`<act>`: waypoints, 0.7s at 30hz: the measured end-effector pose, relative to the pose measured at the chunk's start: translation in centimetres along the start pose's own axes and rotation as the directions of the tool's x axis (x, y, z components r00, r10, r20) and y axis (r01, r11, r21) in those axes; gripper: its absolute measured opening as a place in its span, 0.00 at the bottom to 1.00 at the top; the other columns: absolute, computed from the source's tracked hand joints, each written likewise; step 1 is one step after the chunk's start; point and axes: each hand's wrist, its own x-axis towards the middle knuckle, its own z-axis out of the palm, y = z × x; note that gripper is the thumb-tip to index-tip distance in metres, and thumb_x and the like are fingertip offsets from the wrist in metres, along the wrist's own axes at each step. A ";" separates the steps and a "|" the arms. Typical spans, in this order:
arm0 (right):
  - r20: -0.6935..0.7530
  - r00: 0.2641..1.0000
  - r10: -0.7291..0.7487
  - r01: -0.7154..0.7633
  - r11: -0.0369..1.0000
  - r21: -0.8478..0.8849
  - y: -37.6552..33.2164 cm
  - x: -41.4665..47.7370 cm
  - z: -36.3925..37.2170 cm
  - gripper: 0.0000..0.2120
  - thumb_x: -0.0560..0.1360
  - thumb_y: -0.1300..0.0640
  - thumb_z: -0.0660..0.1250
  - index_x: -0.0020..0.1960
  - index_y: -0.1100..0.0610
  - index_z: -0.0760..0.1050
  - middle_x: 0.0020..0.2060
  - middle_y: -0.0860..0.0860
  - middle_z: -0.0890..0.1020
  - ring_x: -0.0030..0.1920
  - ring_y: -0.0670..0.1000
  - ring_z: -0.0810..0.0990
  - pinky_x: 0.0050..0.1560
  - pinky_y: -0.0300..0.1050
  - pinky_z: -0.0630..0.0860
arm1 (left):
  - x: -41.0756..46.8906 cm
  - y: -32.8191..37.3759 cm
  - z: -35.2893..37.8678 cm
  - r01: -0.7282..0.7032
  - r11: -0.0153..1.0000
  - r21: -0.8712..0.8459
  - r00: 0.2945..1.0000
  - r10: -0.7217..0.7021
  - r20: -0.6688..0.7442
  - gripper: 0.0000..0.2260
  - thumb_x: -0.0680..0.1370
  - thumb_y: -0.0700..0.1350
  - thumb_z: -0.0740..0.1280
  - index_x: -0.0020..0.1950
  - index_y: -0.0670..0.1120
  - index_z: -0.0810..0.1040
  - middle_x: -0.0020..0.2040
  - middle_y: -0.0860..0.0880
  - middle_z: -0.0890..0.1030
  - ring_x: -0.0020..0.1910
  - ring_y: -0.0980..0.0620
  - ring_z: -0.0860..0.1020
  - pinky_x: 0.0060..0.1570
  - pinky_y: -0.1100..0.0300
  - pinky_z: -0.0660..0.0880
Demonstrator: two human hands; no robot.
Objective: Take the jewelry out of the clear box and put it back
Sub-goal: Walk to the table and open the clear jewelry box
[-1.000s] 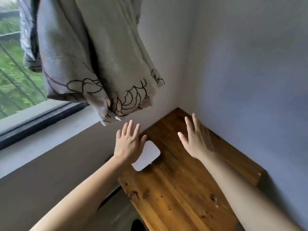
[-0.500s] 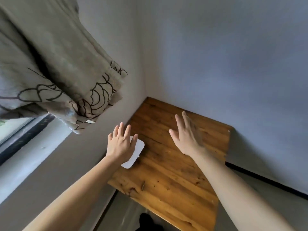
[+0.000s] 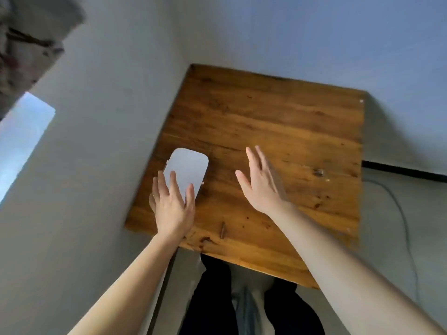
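A pale box with rounded corners (image 3: 187, 168) lies on the left side of a wooden table (image 3: 278, 131); it looks whitish and I cannot see inside it. No jewelry shows. My left hand (image 3: 173, 205) hovers just in front of the box, fingers spread, its fingertips overlapping the box's near edge. My right hand (image 3: 260, 184) is held out flat over the table's middle, to the right of the box, fingers apart and holding nothing.
The table stands in a corner between grey walls (image 3: 314, 32). A hanging patterned cloth (image 3: 26, 44) and a strip of window (image 3: 21, 136) are at the upper left. A dark cable (image 3: 404, 213) runs along the floor at the right. My dark trousers (image 3: 212, 298) show below the table's edge.
The view has swung down and right, so the cloth and window slid to the upper left and the whole tabletop shows. Both hands stayed spread near the box.
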 end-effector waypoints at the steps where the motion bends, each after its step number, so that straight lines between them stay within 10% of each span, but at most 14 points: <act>1: -0.001 1.000 0.019 -0.019 0.998 0.054 0.0 0.5 2.1 0.30 0.83 0.41 0.53 0.81 0.51 0.52 0.81 0.55 0.53 0.77 0.60 0.63 0.70 0.55 0.68 | 0.4 -1.0 1.6 0.025 0.999 -0.039 1.000 -0.025 -0.015 0.30 0.81 0.65 0.49 0.79 0.52 0.55 0.81 0.45 0.52 0.80 0.43 0.50 0.75 0.40 0.52; 7: -0.087 0.996 0.008 0.013 0.971 0.238 -1.7 3.2 11.6 0.28 0.83 0.46 0.59 0.79 0.53 0.59 0.79 0.55 0.62 0.76 0.56 0.66 0.69 0.49 0.68 | 2.0 -5.3 8.2 0.027 0.977 -0.212 0.979 -0.069 -0.193 0.33 0.79 0.68 0.55 0.79 0.54 0.53 0.82 0.47 0.49 0.79 0.45 0.51 0.75 0.45 0.54; 12: -0.126 0.990 -0.067 0.104 0.943 0.315 -2.7 6.2 15.0 0.29 0.83 0.45 0.57 0.80 0.56 0.56 0.78 0.55 0.63 0.77 0.56 0.64 0.72 0.50 0.64 | 2.6 -7.2 11.4 -0.019 0.869 -0.495 0.954 -0.132 -0.268 0.33 0.81 0.61 0.61 0.79 0.48 0.53 0.80 0.44 0.49 0.78 0.52 0.54 0.69 0.72 0.54; 17: -0.164 0.980 -0.116 0.166 0.926 0.340 -2.3 7.1 16.5 0.31 0.82 0.45 0.59 0.79 0.60 0.58 0.75 0.56 0.69 0.74 0.56 0.67 0.71 0.52 0.62 | 3.0 -7.4 12.6 -0.243 0.822 -0.516 0.892 -0.021 -0.452 0.25 0.83 0.50 0.61 0.75 0.38 0.61 0.77 0.38 0.54 0.70 0.72 0.55 0.65 0.77 0.58; 21: -0.254 0.967 -0.032 0.140 0.897 0.420 -0.7 5.7 16.1 0.34 0.78 0.44 0.62 0.78 0.59 0.60 0.72 0.55 0.70 0.71 0.53 0.68 0.64 0.42 0.63 | 3.2 -7.0 12.3 -0.328 0.786 -0.524 0.874 0.042 -0.484 0.24 0.83 0.49 0.59 0.75 0.38 0.63 0.77 0.37 0.58 0.72 0.67 0.58 0.68 0.74 0.56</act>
